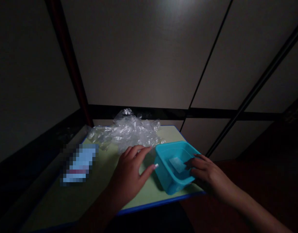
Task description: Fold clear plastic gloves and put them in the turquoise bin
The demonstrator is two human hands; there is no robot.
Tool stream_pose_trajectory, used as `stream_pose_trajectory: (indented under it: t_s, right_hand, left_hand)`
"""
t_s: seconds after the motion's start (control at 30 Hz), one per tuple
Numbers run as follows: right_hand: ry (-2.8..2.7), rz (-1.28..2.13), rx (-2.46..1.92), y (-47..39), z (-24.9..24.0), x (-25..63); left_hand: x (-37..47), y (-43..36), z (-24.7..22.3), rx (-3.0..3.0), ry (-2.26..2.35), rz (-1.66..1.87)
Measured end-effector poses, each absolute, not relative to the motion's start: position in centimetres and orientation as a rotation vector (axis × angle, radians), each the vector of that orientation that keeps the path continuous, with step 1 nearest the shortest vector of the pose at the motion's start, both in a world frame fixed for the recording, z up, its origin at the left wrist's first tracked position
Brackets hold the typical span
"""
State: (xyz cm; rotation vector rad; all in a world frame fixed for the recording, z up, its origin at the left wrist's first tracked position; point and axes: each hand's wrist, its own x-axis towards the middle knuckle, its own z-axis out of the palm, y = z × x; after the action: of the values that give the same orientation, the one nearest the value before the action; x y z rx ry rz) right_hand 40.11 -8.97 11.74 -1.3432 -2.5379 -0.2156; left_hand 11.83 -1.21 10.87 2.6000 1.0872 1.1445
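A turquoise plastic basket (167, 174) is at the table's right front, tilted slightly. Inside it lies a small pale flat piece (177, 164), whose kind I cannot make out. My right hand (208, 170) grips the basket's right side, fingers bent over the rim and thumb hidden from view. To the basket's left, my left hand (131, 171) is open, thumb and fingers apart, its fingertips close to the near left wall. Nothing shows between those fingers. Behind my left hand spreads a crumpled heap of clear plastic bags (134, 129).
The pale green table (107, 181) has a blue edge. A blurred light-blue item (81, 163) with a reddish band lies at its left. Large wardrobe panels (149, 58) stand right behind the table. Dark reddish floor (219, 207) shows at the right.
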Motion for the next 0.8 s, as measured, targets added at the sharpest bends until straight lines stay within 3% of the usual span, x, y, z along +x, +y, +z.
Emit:
stream_pose_trajectory:
  t_s: [0.2,0.47,0.8]
  right_hand:
    - [-2.474,-0.395,-1.566,-5.1,11.9,45.8]
    - [-2.431,-0.586,-1.854,4.6,11.3,49.7]
    - [-2.349,-0.611,-1.886,12.9,8.8,48.1]
  left_hand:
    - [11.7,7.4,6.9,2.616,1.630,0.760]
    - [9.7,11.7,3.0,2.409,2.122,0.464]
    - [8.4,13.3,1.7,2.181,2.201,0.264]
